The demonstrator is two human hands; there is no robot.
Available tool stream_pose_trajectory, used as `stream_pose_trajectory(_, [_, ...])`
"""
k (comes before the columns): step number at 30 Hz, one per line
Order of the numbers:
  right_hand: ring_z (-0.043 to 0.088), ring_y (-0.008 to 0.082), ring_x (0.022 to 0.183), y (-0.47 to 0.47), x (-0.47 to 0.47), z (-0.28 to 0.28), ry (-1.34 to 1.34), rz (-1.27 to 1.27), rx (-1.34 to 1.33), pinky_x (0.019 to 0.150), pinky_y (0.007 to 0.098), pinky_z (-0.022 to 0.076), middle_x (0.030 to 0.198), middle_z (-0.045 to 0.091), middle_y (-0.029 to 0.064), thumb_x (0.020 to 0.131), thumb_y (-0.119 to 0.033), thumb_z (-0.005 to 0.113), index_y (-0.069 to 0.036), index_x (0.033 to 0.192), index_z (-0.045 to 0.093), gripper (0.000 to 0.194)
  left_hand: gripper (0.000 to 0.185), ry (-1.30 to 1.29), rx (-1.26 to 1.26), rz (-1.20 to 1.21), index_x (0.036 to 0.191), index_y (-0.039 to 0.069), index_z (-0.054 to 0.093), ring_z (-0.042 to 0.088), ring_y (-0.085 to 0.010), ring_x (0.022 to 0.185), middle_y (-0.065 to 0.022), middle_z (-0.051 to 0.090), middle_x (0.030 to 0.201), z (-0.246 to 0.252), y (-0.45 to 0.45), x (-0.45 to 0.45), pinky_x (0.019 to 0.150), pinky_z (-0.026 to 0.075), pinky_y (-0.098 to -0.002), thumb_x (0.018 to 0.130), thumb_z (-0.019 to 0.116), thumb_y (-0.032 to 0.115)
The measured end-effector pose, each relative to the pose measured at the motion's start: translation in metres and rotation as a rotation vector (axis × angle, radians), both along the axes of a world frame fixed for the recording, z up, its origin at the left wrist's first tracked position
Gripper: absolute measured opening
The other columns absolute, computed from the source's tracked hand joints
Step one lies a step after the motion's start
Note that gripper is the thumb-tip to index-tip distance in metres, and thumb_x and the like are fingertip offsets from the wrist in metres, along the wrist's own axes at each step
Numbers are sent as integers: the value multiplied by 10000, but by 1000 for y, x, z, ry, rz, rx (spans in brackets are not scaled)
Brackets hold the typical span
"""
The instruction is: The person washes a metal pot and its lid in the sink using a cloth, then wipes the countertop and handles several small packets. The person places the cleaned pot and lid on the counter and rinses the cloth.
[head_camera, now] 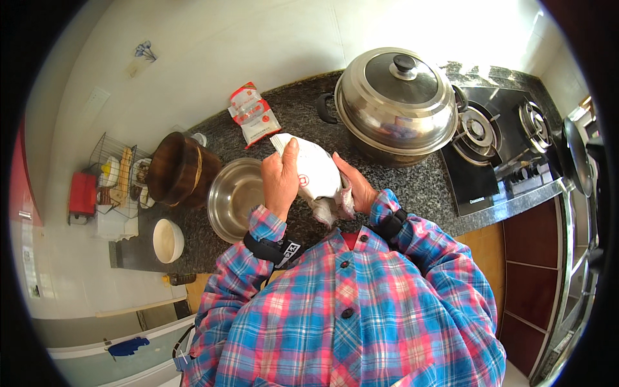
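Observation:
A white plastic bag (316, 169) with a small red mark is held in front of my chest, above the counter. My left hand (280, 181) grips its upper left edge, thumb on top. On the other side my right hand (358, 188) holds the bag's right flank. A crumpled greyish cloth (329, 210) with a reddish edge hangs under the bag, against my right palm; how far it wraps underneath is hidden. Just left of my left hand stands a stainless steel bowl (234, 200). A red-and-white packet (254, 116) lies beyond the bag.
A large lidded steel pot (399, 109) stands at the back right, beside a black gas hob (503, 140). Left on the granite counter (300, 96) are a dark wooden bucket (171, 169) and a white bowl (169, 241). A wire rack (113, 164) hangs farther left.

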State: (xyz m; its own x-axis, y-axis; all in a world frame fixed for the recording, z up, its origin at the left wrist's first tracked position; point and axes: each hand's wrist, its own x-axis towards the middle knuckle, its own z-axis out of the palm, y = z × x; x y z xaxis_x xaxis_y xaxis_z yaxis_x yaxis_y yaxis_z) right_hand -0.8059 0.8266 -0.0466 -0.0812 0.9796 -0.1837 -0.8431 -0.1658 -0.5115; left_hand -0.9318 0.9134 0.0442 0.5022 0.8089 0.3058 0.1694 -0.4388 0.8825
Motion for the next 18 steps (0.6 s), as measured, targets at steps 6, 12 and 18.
stream_pose_trajectory(6, [627,268,978,16,3,-21,367,176,-58,919,400,499,1143,614,178,986,-427,365,20,1283,471,548,478,1,179,197,709,-72,596,570,-239,466,-159,559,522,-10,-4,9,449,397,-387,985,461,294])
stream_pose_trajectory(12, [597,331,1050,28,6,-23,429,-212,-164,973,474,453,1172,589,236,945,-137,304,100,1204,499,402,452,84,431,90,666,-71,582,544,-344,453,-221,514,524,-19,-23,15,427,378,-405,955,525,272])
stream_pose_trajectory(18, [564,367,1098,13,-11,-7,310,-328,-376,1004,506,413,1198,578,234,954,-206,236,61,1210,525,469,492,169,351,26,606,-60,543,544,-384,473,-233,496,513,-24,-16,14,418,369,-432,963,504,275])
